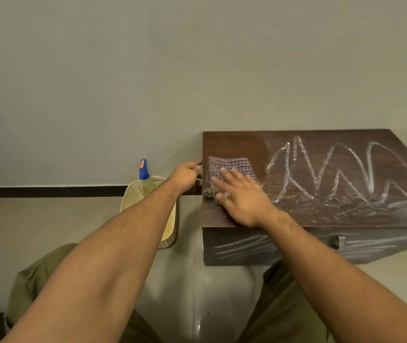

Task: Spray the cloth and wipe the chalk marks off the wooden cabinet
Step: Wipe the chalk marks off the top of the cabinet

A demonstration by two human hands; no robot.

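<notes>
A low dark wooden cabinet (234, 144) stands against the wall at the right. White chalk marks (333, 172) zigzag across most of its top, and more streak its front (242, 246). The top's far left patch looks free of chalk. A purple checked cloth (229, 167) lies flat there. My right hand (242, 196) presses on the cloth with straight, spread fingers. My left hand (185, 177) grips the cabinet's left edge with curled fingers. A spray bottle with a blue head (144, 170) stands in a basket left of the cabinet.
A cream perforated plastic basket (133, 194) sits on the tiled floor between the cabinet and my left arm. The plain grey wall with a dark skirting runs behind. My knees in olive trousers are below. A metal handle (337, 241) is on the cabinet front.
</notes>
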